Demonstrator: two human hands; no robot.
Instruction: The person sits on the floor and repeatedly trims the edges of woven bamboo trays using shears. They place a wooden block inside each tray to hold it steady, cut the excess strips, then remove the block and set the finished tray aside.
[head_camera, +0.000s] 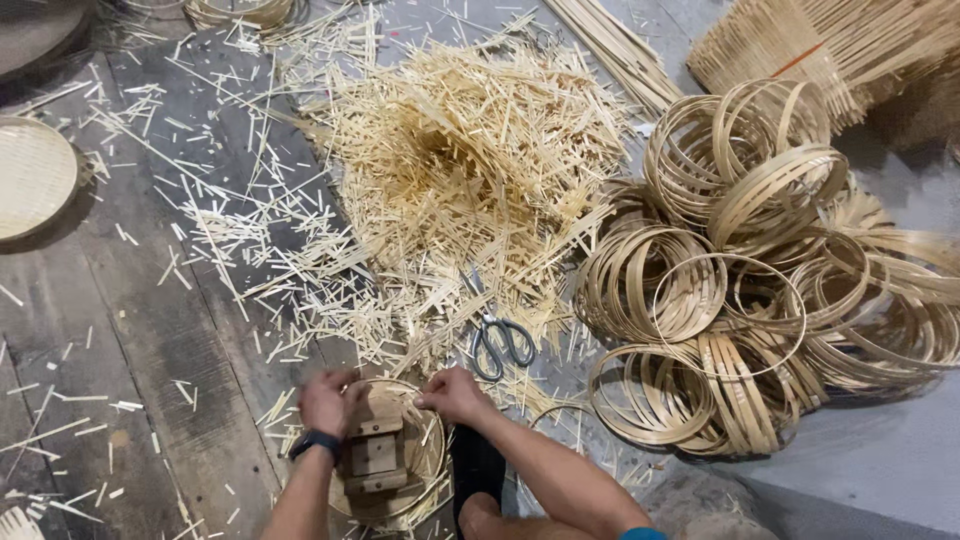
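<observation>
Woven tray (425, 470): lying under both hands, a wooden block (372, 455) sitting on it.
Left hand (326, 402): fingers curling onto the rim's far-left edge.
Right hand (455, 394): fingertips pinching the rim's far-right edge.
Scissors (500, 342): lying just beyond the right fingers.

no packages, labels, signs, screens visible

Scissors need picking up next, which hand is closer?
Right, probably. The right hand rests on the round woven piece's rim, just below the scissors. The left hand sits farther off, beside the wooden block.
</observation>
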